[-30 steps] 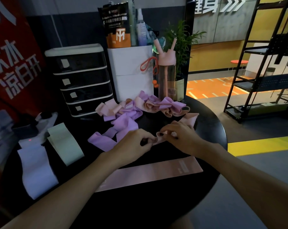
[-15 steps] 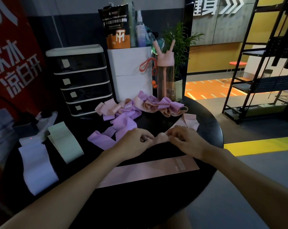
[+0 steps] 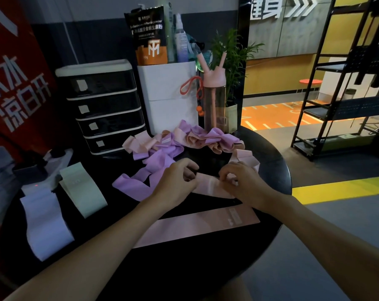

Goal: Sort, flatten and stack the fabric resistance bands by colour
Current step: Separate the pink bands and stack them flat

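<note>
The left hand (image 3: pixel 175 181) and the right hand (image 3: pixel 243 182) both pinch a pink band (image 3: pixel 208 186) with curled fingers (image 3: pixel 226 173), in the middle of the black table (image 3: pixel 206 259). A second pink band (image 3: pixel 195 227) lies flat just in front of it.

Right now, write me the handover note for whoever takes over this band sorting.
Hands: left hand and right hand both pinch a crumpled pink band mid-table.
Done: flat pink band lies at the near edge; green band and pale lilac band lie flat at left.
Left: flatten the held band and stack it on the flat pink one; then sort the purple-and-pink heap at the back.
</note>
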The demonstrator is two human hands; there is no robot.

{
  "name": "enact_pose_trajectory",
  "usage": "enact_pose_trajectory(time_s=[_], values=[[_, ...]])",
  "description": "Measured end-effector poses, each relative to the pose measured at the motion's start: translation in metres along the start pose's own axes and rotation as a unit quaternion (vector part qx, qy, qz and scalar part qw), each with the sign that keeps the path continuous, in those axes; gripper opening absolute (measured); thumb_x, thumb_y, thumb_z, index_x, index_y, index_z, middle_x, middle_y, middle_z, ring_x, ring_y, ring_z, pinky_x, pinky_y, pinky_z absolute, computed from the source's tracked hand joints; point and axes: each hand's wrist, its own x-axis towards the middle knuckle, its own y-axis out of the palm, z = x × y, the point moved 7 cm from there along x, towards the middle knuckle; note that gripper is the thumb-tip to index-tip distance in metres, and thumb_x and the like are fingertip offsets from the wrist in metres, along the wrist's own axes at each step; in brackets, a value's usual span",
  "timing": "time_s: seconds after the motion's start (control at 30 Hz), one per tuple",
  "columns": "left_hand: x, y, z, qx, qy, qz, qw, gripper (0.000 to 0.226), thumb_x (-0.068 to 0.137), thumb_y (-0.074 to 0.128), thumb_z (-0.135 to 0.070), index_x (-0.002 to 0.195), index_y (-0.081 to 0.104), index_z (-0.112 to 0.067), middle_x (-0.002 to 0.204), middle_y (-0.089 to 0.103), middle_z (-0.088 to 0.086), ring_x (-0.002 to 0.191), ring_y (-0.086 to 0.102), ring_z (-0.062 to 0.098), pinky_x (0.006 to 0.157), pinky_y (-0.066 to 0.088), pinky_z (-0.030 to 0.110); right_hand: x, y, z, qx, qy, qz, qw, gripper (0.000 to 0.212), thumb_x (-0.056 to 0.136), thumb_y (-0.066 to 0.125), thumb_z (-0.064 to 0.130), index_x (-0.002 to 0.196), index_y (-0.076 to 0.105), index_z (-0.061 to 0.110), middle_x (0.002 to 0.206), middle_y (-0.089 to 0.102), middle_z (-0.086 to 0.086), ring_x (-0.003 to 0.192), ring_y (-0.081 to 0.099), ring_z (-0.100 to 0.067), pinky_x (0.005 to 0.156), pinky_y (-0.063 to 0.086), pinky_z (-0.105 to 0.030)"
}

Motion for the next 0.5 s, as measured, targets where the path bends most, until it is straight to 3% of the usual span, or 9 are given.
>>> enact_pose_trajectory(time_s=[0.17,0.23,0.3,0.4,0.5], values=[[0.002,-0.026,-0.038,-0.067,0.066,-0.043,0.995,0.026,0.087,0.068,0.002,0.099,0.063,-0.02,0.085,0.064,0.003,0.082,0.066,0.024,0.081,0.054,0.031,0.006,-0.019,0.012,0.132,-0.001,-0.045,0.99,0.018,0.085,0.07,0.01,0.099,0.063,0.02,0.101,0.062,0.012,0.099,0.06,-0.007,0.078,0.047,-0.018],[0.001,-0.04,-0.057,-0.066,0.107,-0.053,0.991,0.026,0.086,0.068,0.002,0.1,0.065,-0.02,0.085,0.066,0.004,0.082,0.067,0.024,0.079,0.055,0.031,0.012,-0.03,0.03,0.195,-0.017,-0.04,0.98,0.034,0.087,0.069,0.009,0.118,0.06,0.02,0.109,0.064,0.013,0.102,0.058,0.006,0.079,0.043,-0.005],[-0.001,-0.055,-0.075,-0.062,0.14,-0.068,0.986,0.029,0.086,0.07,0.002,0.097,0.066,-0.024,0.083,0.067,-0.002,0.077,0.067,0.014,0.075,0.054,0.025,0.019,-0.043,0.048,0.236,-0.024,-0.035,0.971,0.04,0.089,0.068,0.008,0.125,0.058,0.021,0.105,0.065,0.013,0.097,0.061,0.008,0.081,0.047,-0.009],[-0.006,-0.079,-0.1,-0.068,0.177,-0.095,0.977,0.033,0.086,0.071,0.003,0.095,0.064,-0.028,0.083,0.067,-0.005,0.077,0.066,0.007,0.074,0.054,0.02,0.027,-0.065,0.071,0.22,-0.035,-0.058,0.973,0.016,0.089,0.067,0.01,0.092,0.065,0.026,0.08,0.063,0.011,0.072,0.058,0.002,0.069,0.047,-0.014],[-0.011,-0.1,-0.12,-0.081,0.202,-0.114,0.969,0.027,0.086,0.071,0.003,0.1,0.065,-0.018,0.086,0.069,0.001,0.081,0.068,0.014,0.076,0.056,0.022,0.034,-0.082,0.092,0.23,-0.038,-0.067,0.97,0.022,0.089,0.069,0.013,0.074,0.059,0.025,0.068,0.057,0.011,0.062,0.053,-0.002,0.061,0.042,-0.017]])
